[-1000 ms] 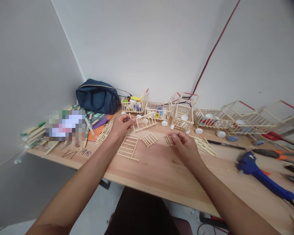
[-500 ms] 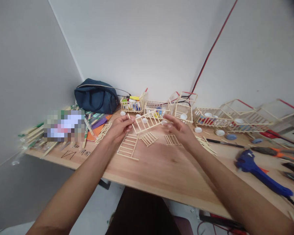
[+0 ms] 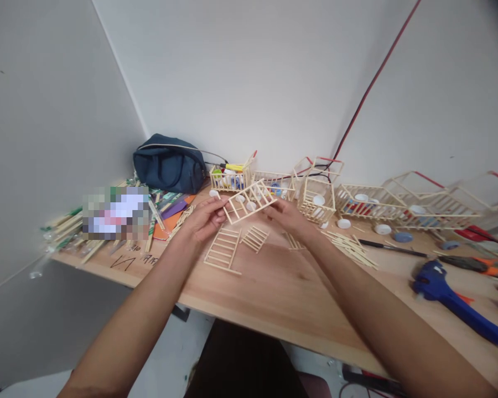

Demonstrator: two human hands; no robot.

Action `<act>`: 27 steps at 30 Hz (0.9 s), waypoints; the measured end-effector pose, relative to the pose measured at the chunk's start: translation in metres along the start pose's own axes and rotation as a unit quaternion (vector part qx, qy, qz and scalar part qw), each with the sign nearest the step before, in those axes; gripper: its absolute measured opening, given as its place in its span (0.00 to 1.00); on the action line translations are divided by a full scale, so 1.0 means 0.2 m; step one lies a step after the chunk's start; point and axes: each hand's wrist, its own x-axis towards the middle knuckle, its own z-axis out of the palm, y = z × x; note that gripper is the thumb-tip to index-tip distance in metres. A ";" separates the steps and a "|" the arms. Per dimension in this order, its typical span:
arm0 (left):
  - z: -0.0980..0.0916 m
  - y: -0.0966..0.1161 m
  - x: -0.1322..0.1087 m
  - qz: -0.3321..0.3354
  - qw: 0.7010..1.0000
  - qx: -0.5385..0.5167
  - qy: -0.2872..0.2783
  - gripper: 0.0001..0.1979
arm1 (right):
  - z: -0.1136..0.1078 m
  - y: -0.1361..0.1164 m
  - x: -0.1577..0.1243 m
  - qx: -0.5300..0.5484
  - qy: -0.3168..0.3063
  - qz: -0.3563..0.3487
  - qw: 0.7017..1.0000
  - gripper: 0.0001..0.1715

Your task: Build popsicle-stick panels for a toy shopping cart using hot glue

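A small ladder-like panel of thin wooden sticks (image 3: pixel 249 202) is held tilted above the wooden table (image 3: pixel 282 287). My left hand (image 3: pixel 203 219) pinches its left end and my right hand (image 3: pixel 288 215) grips its right end. Below it on the table lie a larger stick panel (image 3: pixel 224 255), a smaller one (image 3: pixel 255 238) and another partly hidden under my right wrist (image 3: pixel 292 241).
Several stick-built baskets (image 3: pixel 317 200) holding bottle caps line the wall, with a dark blue pouch (image 3: pixel 170 166) at the back left. Loose sticks (image 3: pixel 351 247) lie to the right, beyond them a blue glue gun (image 3: pixel 452 301), orange-handled pliers (image 3: pixel 473 264) and a red cable (image 3: pixel 373 83) on the wall.
My right hand left the small panel on the table and rose to take the right end of the panel that my left hand holds. The panel is now lifted higher.
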 end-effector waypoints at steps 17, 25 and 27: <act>0.00 0.03 -0.02 -0.004 1.000 0.012 -0.027 0.09 | -0.14 -0.21 -0.13 -0.002 0.023 -0.048 0.999 0.14; 0.01 0.03 -0.03 -0.002 0.998 0.032 -0.046 0.09 | -0.12 -0.18 -0.14 -0.215 0.087 -0.043 0.972 0.13; 0.01 0.03 -0.03 -0.001 0.999 0.030 -0.042 0.10 | -0.14 -0.19 -0.15 -0.230 0.102 -0.033 0.967 0.17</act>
